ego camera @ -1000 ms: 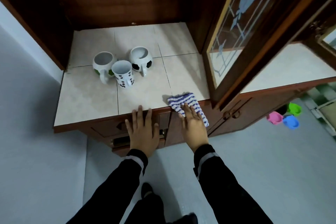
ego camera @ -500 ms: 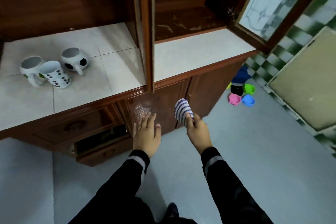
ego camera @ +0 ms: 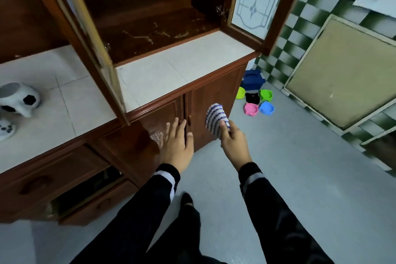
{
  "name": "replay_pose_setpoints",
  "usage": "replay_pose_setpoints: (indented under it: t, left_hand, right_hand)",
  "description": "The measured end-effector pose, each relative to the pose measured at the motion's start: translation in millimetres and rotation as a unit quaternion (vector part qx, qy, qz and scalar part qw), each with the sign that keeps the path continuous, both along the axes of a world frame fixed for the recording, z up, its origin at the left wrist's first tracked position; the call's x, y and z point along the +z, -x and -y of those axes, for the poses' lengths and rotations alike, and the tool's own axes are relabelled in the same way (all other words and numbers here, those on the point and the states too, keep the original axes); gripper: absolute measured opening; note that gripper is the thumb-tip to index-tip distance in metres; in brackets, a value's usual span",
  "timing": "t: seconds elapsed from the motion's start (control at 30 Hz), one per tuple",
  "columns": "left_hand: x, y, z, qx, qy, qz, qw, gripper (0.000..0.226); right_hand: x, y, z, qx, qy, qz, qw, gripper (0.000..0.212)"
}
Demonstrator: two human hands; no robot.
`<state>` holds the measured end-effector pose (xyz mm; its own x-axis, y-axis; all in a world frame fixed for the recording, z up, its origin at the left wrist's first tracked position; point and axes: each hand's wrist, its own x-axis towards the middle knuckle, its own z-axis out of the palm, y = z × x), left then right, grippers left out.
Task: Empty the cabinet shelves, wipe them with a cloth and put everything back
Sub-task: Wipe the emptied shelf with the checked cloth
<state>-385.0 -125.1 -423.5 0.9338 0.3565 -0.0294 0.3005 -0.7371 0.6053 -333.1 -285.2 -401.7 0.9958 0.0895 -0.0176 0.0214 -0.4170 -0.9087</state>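
Head view: right hand (ego camera: pixel 234 142), grip closed on the blue-and-white striped cloth (ego camera: pixel 216 120), held before the lower cabinet doors (ego camera: pixel 211 109). Left hand (ego camera: pixel 176 142), fingers spread, holds nothing. Open cabinet shelf (ego camera: pixel 154 32) shows streaks. A soccer-ball mug (ego camera: pixel 19 97) stands on the tiled counter (ego camera: pixel 70 100), left.

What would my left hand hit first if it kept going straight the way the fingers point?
Most likely the lower cabinet door. The left hand is open, fingers aimed up at that wood panel, just short of it, though depth is hard to judge.
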Motion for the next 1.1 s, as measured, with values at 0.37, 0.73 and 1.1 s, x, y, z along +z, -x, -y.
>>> replay_pose_setpoints:
  t: [0.37, 0.73, 1.1]
  left_hand:
    - [6, -147, -11, 0.005, -0.058, 0.054, 0.997, 0.060]
    - [33, -288, -45, 0.057, -0.056, 0.073, 0.994, 0.047]
    - [23, -362, -76, 0.106, -0.061, 0.054, 0.991, 0.047]
  right_hand:
    - [5, -141, -14, -0.006, -0.017, 0.027, 0.999, 0.024]
    - [45, -281, -49, 0.023, -0.028, 0.091, 0.995, 0.018]
    - [39, -375, -86, 0.097, -0.042, 0.087, 0.991, 0.021]
